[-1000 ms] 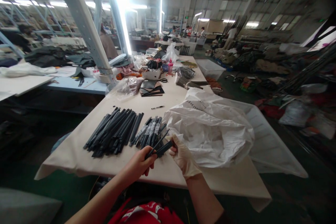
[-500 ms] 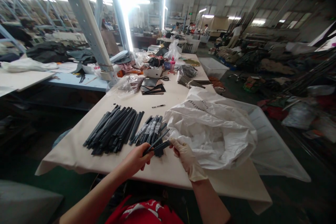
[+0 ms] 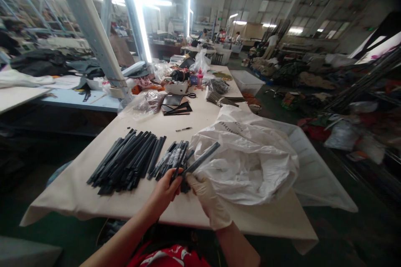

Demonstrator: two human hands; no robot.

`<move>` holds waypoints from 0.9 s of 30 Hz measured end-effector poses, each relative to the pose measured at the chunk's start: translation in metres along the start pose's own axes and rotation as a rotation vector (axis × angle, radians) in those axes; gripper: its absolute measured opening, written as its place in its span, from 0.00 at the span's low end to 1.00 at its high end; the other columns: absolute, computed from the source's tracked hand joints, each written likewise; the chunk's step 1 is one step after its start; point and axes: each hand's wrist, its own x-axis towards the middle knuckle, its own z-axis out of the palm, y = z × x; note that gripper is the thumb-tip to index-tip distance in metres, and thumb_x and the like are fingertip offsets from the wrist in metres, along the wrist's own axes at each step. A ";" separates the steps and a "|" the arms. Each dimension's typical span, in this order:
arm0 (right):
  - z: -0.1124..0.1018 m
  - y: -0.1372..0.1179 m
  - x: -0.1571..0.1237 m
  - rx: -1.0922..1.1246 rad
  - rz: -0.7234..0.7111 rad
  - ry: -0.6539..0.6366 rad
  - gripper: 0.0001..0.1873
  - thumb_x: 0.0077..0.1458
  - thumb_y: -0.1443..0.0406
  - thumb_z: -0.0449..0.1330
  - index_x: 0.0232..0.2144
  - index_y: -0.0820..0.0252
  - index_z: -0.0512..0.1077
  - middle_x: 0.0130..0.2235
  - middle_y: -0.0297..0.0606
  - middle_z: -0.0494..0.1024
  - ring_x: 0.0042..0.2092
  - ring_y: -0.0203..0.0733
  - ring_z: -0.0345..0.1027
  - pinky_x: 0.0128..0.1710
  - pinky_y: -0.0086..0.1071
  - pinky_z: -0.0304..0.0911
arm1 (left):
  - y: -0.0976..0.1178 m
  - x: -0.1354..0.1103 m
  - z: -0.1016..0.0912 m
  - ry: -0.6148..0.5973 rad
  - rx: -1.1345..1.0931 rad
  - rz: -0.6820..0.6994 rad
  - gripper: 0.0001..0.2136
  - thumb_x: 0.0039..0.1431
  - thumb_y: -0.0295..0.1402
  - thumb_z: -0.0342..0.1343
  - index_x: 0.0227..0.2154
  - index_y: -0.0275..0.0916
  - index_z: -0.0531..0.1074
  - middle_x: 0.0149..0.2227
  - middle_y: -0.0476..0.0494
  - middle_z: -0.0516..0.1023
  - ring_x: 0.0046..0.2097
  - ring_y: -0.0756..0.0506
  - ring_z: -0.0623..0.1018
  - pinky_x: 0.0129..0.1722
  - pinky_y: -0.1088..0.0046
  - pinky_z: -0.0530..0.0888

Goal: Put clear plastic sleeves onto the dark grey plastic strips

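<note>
My bare left hand pinches a thin black rod near the table's front edge. My right hand, in a pale glove, grips the lower end of a wider dark strip that slants up to the right over the white plastic bag. The two hands touch each other. Just beyond them lies a small bundle of strips with clear wrapping, and left of that a large pile of black strips.
A cloth-covered table carries a pen, black sheets, clear bags and clutter at the far end. A white bin sits right of the bag. A slanted steel post rises at left. People work far back.
The wider dark strip has been drawn out and now reaches up to the right over the bag. Both hands shifted slightly left, and the view turned a little.
</note>
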 end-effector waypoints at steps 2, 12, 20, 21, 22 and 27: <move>0.004 0.000 0.001 0.010 0.031 -0.062 0.20 0.39 0.50 0.66 0.20 0.61 0.71 0.16 0.27 0.58 0.18 0.27 0.43 0.17 0.27 0.39 | 0.001 0.002 -0.005 0.014 0.033 0.003 0.17 0.52 0.46 0.49 0.37 0.37 0.67 0.15 0.59 0.60 0.16 0.54 0.58 0.16 0.80 0.55; 0.003 0.017 0.034 0.332 0.070 0.098 0.20 0.40 0.50 0.65 0.27 0.61 0.73 0.17 0.24 0.51 0.18 0.26 0.38 0.16 0.25 0.38 | -0.011 0.018 -0.001 0.036 0.176 -0.034 0.14 0.51 0.45 0.49 0.20 0.41 0.59 0.14 0.57 0.60 0.17 0.53 0.60 0.17 0.79 0.56; 0.002 0.031 0.063 0.448 0.219 0.222 0.19 0.36 0.53 0.68 0.28 0.61 0.75 0.16 0.23 0.54 0.17 0.26 0.43 0.15 0.23 0.41 | -0.036 0.038 -0.003 0.031 0.159 -0.095 0.15 0.51 0.46 0.48 0.20 0.41 0.57 0.14 0.58 0.59 0.17 0.53 0.59 0.17 0.78 0.56; 0.003 0.035 0.067 0.446 0.259 0.193 0.20 0.36 0.53 0.68 0.29 0.61 0.75 0.15 0.23 0.54 0.17 0.25 0.43 0.15 0.23 0.41 | -0.040 0.044 -0.001 0.048 0.159 -0.096 0.15 0.52 0.46 0.48 0.20 0.41 0.57 0.14 0.58 0.59 0.17 0.53 0.60 0.17 0.78 0.57; 0.002 0.038 0.071 0.447 0.275 0.170 0.20 0.37 0.53 0.67 0.30 0.61 0.75 0.15 0.23 0.54 0.17 0.25 0.42 0.15 0.23 0.40 | -0.044 0.052 -0.001 0.062 0.161 -0.102 0.15 0.52 0.46 0.47 0.20 0.42 0.57 0.14 0.58 0.59 0.17 0.53 0.60 0.18 0.78 0.57; -0.023 0.036 0.097 0.560 0.247 0.248 0.15 0.40 0.58 0.66 0.31 0.61 0.76 0.18 0.25 0.62 0.17 0.24 0.47 0.15 0.21 0.45 | -0.064 0.108 -0.007 0.152 0.322 -0.172 0.12 0.58 0.38 0.40 0.22 0.41 0.59 0.17 0.52 0.68 0.21 0.49 0.70 0.23 0.75 0.64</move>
